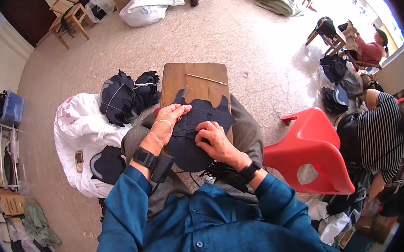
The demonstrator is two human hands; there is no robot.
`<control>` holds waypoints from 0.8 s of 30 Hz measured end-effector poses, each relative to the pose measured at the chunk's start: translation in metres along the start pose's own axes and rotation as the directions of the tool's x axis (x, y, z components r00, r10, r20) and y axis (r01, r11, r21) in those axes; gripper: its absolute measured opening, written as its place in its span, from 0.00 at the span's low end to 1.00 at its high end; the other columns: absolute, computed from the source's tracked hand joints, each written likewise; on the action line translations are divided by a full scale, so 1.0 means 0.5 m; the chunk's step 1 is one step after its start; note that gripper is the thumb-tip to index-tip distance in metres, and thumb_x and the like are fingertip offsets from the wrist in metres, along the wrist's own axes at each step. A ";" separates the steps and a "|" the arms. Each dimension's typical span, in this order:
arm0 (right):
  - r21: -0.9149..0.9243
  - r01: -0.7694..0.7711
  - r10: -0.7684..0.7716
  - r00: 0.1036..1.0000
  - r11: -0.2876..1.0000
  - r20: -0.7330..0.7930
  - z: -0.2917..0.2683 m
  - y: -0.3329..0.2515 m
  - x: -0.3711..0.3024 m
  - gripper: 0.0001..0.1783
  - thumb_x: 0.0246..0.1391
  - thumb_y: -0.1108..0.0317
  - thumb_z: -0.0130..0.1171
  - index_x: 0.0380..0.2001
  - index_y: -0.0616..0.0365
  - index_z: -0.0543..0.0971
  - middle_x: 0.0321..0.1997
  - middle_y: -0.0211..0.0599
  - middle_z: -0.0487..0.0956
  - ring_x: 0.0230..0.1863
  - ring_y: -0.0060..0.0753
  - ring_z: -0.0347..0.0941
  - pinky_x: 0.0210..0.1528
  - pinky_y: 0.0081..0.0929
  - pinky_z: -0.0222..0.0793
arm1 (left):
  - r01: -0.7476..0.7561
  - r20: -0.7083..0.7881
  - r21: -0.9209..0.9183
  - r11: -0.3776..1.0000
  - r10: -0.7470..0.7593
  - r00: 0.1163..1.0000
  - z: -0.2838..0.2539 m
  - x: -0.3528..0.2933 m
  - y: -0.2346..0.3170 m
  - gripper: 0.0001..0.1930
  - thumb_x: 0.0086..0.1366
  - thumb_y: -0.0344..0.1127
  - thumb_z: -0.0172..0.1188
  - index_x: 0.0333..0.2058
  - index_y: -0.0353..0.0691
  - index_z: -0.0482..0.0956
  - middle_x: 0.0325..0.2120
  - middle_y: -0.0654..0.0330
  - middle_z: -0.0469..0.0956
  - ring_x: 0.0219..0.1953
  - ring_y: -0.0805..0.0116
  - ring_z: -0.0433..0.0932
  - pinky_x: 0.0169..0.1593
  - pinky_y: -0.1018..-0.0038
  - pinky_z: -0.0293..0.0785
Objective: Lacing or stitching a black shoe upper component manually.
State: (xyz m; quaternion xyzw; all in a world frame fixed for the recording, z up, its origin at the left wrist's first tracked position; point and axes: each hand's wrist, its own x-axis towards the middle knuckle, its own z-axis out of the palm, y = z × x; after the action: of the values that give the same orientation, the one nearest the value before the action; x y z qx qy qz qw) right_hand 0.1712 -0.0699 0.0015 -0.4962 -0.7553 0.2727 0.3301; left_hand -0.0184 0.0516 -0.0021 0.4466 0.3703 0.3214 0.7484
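1. Daylight floods in from the upper right of the frame, where the picture bleaches to white near a seated person (371,47).
2. The speckled floor (249,38) is bright and evenly lit, with only soft, short shadows under the wooden stools at upper left.
3. The middle is sharp: stitches on the dark fabric piece (196,130) read clearly.
4. The dark fabric swallows detail in its folds.
5. A black circular rim cuts off all corners, and walls and shelves bend strongly toward the left edge.
6. Edges look slightly smeared and softer.
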 end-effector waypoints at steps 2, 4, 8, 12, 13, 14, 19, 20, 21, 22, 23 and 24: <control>0.020 0.005 -0.004 0.997 1.000 -0.071 0.006 -0.001 0.000 0.08 0.50 0.72 0.65 0.35 0.53 0.80 0.52 0.38 0.74 0.56 0.43 0.69 0.58 0.40 0.63 | 0.022 -0.021 -0.047 0.999 -0.023 1.000 -0.002 -0.003 0.002 0.11 0.73 0.37 0.56 0.44 0.37 0.81 0.47 0.60 0.82 0.43 0.79 0.77 0.50 0.82 0.69; 0.402 -0.091 0.193 0.956 0.911 -0.221 0.012 -0.002 -0.005 0.09 0.55 0.76 0.61 0.40 0.55 0.80 0.50 0.37 0.75 0.51 0.35 0.73 0.52 0.32 0.69 | -0.012 -0.011 -0.081 0.997 0.011 1.000 -0.015 -0.004 -0.004 0.11 0.74 0.37 0.55 0.44 0.36 0.81 0.47 0.59 0.82 0.44 0.77 0.77 0.51 0.80 0.70; 0.757 -0.192 0.548 0.798 0.624 -0.250 0.011 0.013 -0.010 0.09 0.59 0.81 0.55 0.41 0.60 0.79 0.43 0.32 0.77 0.40 0.23 0.75 0.44 0.20 0.71 | -0.033 -0.051 -0.160 0.986 0.025 0.998 -0.007 -0.019 0.002 0.12 0.74 0.38 0.54 0.45 0.35 0.79 0.47 0.55 0.82 0.48 0.71 0.79 0.54 0.77 0.71; 0.308 -0.188 0.280 0.916 0.933 -0.288 -0.008 -0.004 -0.031 0.06 0.54 0.81 0.57 0.36 0.61 0.76 0.42 0.36 0.76 0.41 0.34 0.76 0.44 0.27 0.72 | -0.047 -0.065 -0.180 0.983 0.036 0.997 0.009 -0.030 0.002 0.11 0.74 0.38 0.54 0.43 0.37 0.80 0.44 0.58 0.83 0.48 0.72 0.79 0.54 0.78 0.71; 0.309 -0.188 0.280 0.916 0.932 -0.287 -0.006 -0.002 -0.035 0.06 0.54 0.81 0.57 0.36 0.61 0.76 0.42 0.36 0.76 0.41 0.34 0.76 0.44 0.27 0.72 | -0.089 -0.075 -0.149 0.985 0.079 0.994 0.010 -0.028 -0.004 0.11 0.74 0.38 0.54 0.42 0.37 0.80 0.43 0.57 0.83 0.48 0.71 0.79 0.54 0.77 0.72; 0.132 -0.111 0.150 0.931 0.985 -0.333 -0.003 0.001 -0.039 0.07 0.52 0.81 0.58 0.35 0.61 0.76 0.42 0.39 0.76 0.43 0.37 0.76 0.45 0.31 0.72 | -0.131 -0.085 -0.117 0.984 0.122 0.989 0.009 -0.028 -0.009 0.11 0.75 0.38 0.54 0.42 0.37 0.80 0.43 0.56 0.83 0.48 0.70 0.80 0.54 0.77 0.73; -0.100 -0.034 0.003 0.955 0.994 -0.296 -0.015 0.006 -0.035 0.09 0.48 0.76 0.61 0.35 0.59 0.77 0.42 0.43 0.75 0.46 0.50 0.72 0.50 0.39 0.69 | -0.151 -0.137 -0.168 0.974 0.129 0.982 0.009 -0.040 0.002 0.11 0.75 0.38 0.53 0.42 0.36 0.78 0.38 0.55 0.84 0.39 0.68 0.83 0.50 0.73 0.77; -0.100 -0.041 0.009 0.954 0.994 -0.299 -0.018 0.007 -0.034 0.09 0.48 0.76 0.61 0.35 0.59 0.77 0.42 0.43 0.75 0.46 0.50 0.72 0.50 0.39 0.69 | -0.168 -0.159 -0.186 0.968 0.139 0.978 0.006 -0.045 0.008 0.11 0.75 0.38 0.52 0.43 0.37 0.77 0.36 0.56 0.84 0.35 0.67 0.83 0.47 0.71 0.79; -0.077 -0.060 0.038 0.964 0.995 -0.265 -0.020 0.008 -0.029 0.09 0.48 0.75 0.62 0.35 0.58 0.77 0.42 0.42 0.74 0.47 0.49 0.72 0.50 0.40 0.68 | -0.167 -0.158 -0.186 0.968 0.139 0.978 0.001 -0.050 0.017 0.11 0.75 0.38 0.52 0.43 0.37 0.77 0.36 0.56 0.84 0.35 0.67 0.83 0.47 0.71 0.79; -0.053 -0.080 0.066 0.971 0.995 -0.229 -0.022 0.007 -0.026 0.09 0.48 0.74 0.63 0.35 0.58 0.77 0.42 0.41 0.74 0.47 0.49 0.71 0.51 0.40 0.67 | -0.183 -0.153 -0.226 0.957 0.151 0.977 -0.004 -0.055 0.026 0.11 0.75 0.39 0.52 0.44 0.37 0.76 0.32 0.58 0.82 0.34 0.67 0.83 0.47 0.69 0.80; -0.052 -0.080 0.066 0.971 0.995 -0.229 -0.024 0.004 -0.027 0.09 0.48 0.74 0.63 0.35 0.58 0.77 0.42 0.41 0.74 0.47 0.49 0.71 0.51 0.40 0.67 | -0.199 -0.149 -0.267 0.943 0.163 0.975 -0.007 -0.059 0.033 0.11 0.75 0.39 0.52 0.46 0.37 0.75 0.29 0.61 0.80 0.33 0.67 0.83 0.46 0.67 0.80; -0.085 -0.055 0.036 0.975 0.995 -0.217 -0.025 0.001 -0.032 0.09 0.48 0.73 0.63 0.34 0.58 0.77 0.43 0.41 0.74 0.47 0.49 0.71 0.51 0.41 0.67 | -0.204 -0.198 -0.315 0.927 0.146 0.969 0.012 -0.066 0.049 0.12 0.75 0.40 0.52 0.45 0.37 0.75 0.24 0.65 0.74 0.26 0.72 0.77 0.41 0.69 0.80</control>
State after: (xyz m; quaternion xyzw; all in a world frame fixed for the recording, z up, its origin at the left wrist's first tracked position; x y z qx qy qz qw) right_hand 0.1857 -0.0835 0.0057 -0.5544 -0.7150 0.1905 0.3809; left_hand -0.0343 0.0321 0.0307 0.3156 0.3324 0.4820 0.7467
